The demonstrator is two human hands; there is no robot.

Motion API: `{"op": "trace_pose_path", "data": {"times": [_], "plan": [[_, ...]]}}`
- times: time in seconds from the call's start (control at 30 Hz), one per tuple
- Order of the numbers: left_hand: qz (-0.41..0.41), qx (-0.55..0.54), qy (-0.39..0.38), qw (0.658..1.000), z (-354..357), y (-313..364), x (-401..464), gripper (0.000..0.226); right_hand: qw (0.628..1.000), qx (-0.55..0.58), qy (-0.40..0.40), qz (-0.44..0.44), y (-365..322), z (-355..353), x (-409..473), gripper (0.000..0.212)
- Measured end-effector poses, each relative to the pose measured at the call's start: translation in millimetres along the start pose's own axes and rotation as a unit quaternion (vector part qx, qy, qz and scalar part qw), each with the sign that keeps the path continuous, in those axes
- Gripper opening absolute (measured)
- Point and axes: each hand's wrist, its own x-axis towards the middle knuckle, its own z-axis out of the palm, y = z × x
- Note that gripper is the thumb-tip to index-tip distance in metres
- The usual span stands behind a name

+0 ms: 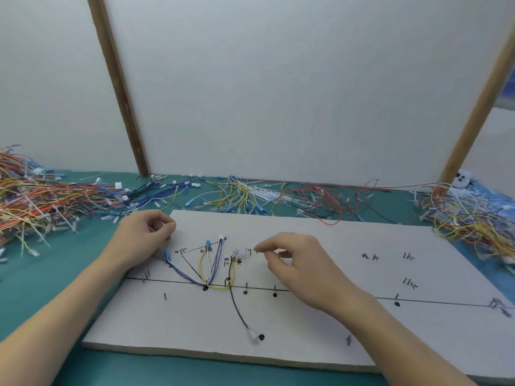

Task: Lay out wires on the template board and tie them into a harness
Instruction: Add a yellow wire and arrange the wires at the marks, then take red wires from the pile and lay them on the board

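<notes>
The template board (320, 324) is a white rectangular panel lying flat on the green bench (55, 288). A black line runs along its length, with black dots, short pins and handwritten marks beside it. Several wires are laid on the board: blue-violet wires (184, 274) fan out from a black dot on the line to blue connectors, a yellow wire (201, 267) forms a loop between the dot and the next pin, and a black wire (237, 307) curves toward the near edge, ending in a white terminal (253, 335).

The left hand (139, 238) rests on the board's far left corner with fingers curled; whether it holds anything cannot be determined. The blue connector (167, 254) lies just beside its wrist.

The right hand (295, 263) sits right of the yellow loop, thumb and forefinger pinching a clear-sleeved wire end (243, 255).

Loose wire piles (41, 196) line the bench behind the board.
</notes>
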Motion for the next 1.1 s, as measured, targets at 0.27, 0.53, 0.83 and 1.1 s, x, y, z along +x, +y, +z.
{"op": "trace_pose_path", "data": {"times": [0.27,0.53,0.83,1.1], "plan": [[-0.014,-0.082,0.097,0.992,18,-25,31,0.016,0.991,-0.047,0.104,0.073,48,-66,94,0.026],[-0.028,-0.083,0.08,0.993,20,-26,28,0.022,0.97,-0.122,0.078,0.197,100,-95,205,0.029],[-0.062,-0.095,0.096,0.989,24,-44,26,0.02,0.956,-0.228,-0.068,0.169,136,-36,294,0.032],[-0.098,-0.097,0.118,0.983,26,-46,21,0.017,0.913,-0.379,-0.081,0.125,149,10,325,0.027]]}}
